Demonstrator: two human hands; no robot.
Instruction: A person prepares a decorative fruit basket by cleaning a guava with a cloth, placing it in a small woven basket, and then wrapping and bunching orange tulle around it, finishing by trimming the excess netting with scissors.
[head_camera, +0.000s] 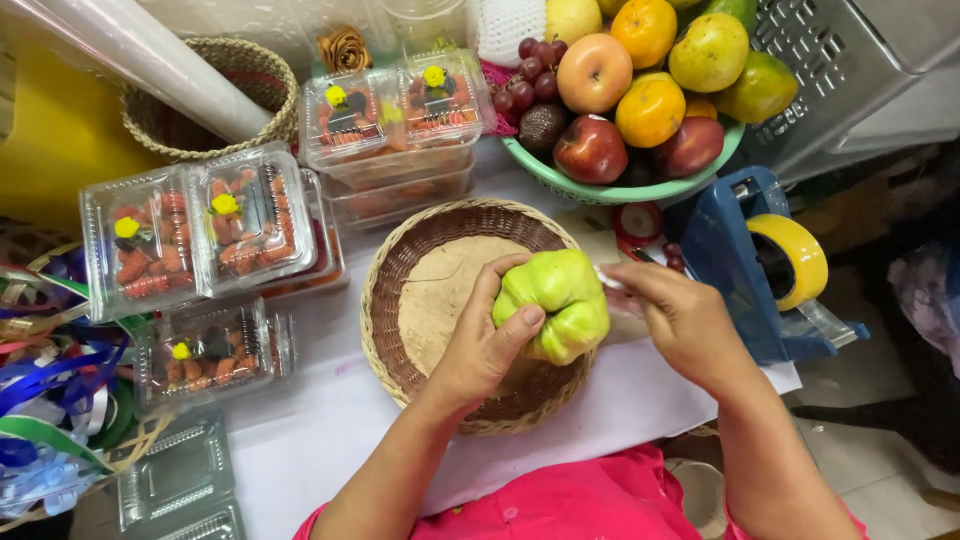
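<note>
Pink top at bottom edge, ours. Our left hand (480, 345) grips green guava (555, 303), fingers curled round it, steadying it over empty wicker basket (400, 290). Our right hand (680, 315) pinches clear film (612, 285) against fruit, likely for wrapping. Tape dispenser (750, 265) within reach, right.

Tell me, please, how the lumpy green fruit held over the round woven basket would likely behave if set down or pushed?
The lumpy green fruit looks firm: the left hand grips it without denting it. Its rounded, uneven shape suggests it might wobble or roll a little, though the raised rim of the round woven basket would probably stop it. The right hand touches its side.
</note>
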